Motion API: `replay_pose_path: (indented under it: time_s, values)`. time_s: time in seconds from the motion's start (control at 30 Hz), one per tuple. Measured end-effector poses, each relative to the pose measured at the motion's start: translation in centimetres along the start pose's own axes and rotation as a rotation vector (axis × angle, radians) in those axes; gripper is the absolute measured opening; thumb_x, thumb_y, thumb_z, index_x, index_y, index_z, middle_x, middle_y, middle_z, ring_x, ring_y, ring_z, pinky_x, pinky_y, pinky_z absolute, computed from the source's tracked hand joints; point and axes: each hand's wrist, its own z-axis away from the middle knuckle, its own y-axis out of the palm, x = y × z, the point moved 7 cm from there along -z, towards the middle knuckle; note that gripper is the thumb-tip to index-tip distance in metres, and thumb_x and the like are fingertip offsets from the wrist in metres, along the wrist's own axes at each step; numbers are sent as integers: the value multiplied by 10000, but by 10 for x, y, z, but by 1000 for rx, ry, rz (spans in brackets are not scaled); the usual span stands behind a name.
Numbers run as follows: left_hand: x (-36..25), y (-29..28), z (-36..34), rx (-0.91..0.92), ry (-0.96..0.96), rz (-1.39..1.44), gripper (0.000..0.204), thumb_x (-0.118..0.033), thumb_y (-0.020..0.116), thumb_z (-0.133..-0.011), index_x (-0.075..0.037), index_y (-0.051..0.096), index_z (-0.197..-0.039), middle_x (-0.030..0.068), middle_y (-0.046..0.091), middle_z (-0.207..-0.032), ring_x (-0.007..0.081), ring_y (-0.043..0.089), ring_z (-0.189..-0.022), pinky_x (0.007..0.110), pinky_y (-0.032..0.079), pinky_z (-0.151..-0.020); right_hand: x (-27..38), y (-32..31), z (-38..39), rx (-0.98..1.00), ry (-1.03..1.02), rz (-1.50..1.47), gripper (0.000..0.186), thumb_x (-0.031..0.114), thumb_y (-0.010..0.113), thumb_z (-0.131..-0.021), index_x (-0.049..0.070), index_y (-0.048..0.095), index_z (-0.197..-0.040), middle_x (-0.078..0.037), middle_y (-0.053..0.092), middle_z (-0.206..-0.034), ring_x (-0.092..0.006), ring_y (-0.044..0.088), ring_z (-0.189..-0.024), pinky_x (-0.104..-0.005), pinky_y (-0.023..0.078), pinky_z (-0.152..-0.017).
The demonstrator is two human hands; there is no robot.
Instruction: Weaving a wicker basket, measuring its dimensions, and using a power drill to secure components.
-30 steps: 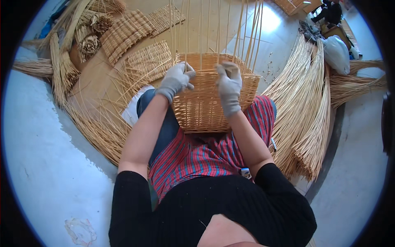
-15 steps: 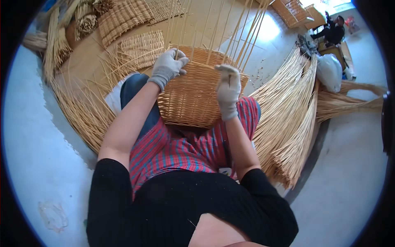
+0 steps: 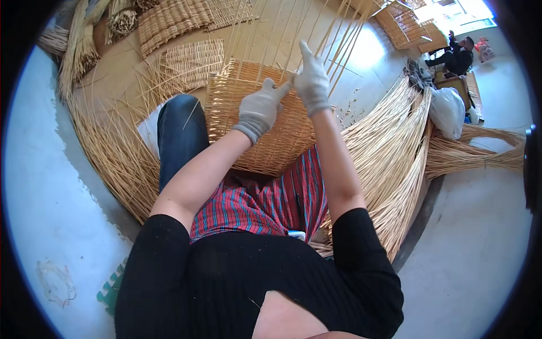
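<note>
A partly woven wicker basket point(image 3: 276, 138) leans against my lap between my knees, its long upright rods point(image 3: 339, 48) fanning away from the rim. My left hand point(image 3: 261, 108), in a pale knit glove, is at the rim with its fingers closed and pointing right; what they pinch is hidden. Touching its fingertips, my right hand point(image 3: 312, 81), gloved alike, is closed at the rods on the rim's right half. One of its fingers stretches up, while the others curl on a thin wicker rod, mostly covered by the glove.
Woven panels point(image 3: 195, 62) and loose rods point(image 3: 121, 152) lie ahead and left. A large bundle of rods point(image 3: 384, 144) spreads at my right, near a white plastic bag point(image 3: 449, 113). Far right, a person in dark clothes point(image 3: 460, 56) sits beside wicker pieces point(image 3: 398, 25).
My left hand has moved right and slightly down, off the rim's left part. My right hand has risen to the rim and closed beside it. The basket has turned and shifted slightly left.
</note>
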Motion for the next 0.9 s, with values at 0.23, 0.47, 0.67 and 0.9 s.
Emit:
replay_pose_path:
  time_s: [0.23, 0.47, 0.67, 0.9]
  values:
    - [2, 8, -16, 45, 28, -52, 448, -181, 550, -1019, -324, 591, -1442, 182, 648, -1246, 335, 739, -942, 453, 586, -832, -18, -43, 190, 13, 76, -284, 479, 19, 700, -927, 55, 607, -1396, -152, 708, -1132, -233, 689, -1006, -353, 547, -888]
    - [-3, 1, -22, 60, 21, -107, 487, -149, 617, -988, -292, 589, -1454, 192, 564, -1441, 332, 706, -1107, 415, 556, -984, 30, -66, 385, 232, -383, -90, 366, 323, 731, -881, 161, 737, -1210, -84, 670, -1218, -283, 640, -1145, -449, 481, -1018]
    - [-46, 12, 57, -58, 322, 130, 414, -233, 711, -929, -183, 624, -1331, 164, 581, -1307, 352, 685, -1011, 449, 550, -924, 20, -65, 402, 56, -291, 77, 357, 340, 781, -829, 200, 751, -1157, -13, 665, -1112, -233, 625, -1048, -438, 472, -920]
    - [-64, 109, 207, 925, 109, 887, 143, -137, 599, -1036, -65, 701, -1106, 38, 708, -919, 113, 658, -835, 303, 556, -813, 17, -65, 408, 194, -274, 1, 319, 331, 752, -851, 165, 743, -1123, -40, 694, -1059, -269, 650, -971, -473, 476, -927]
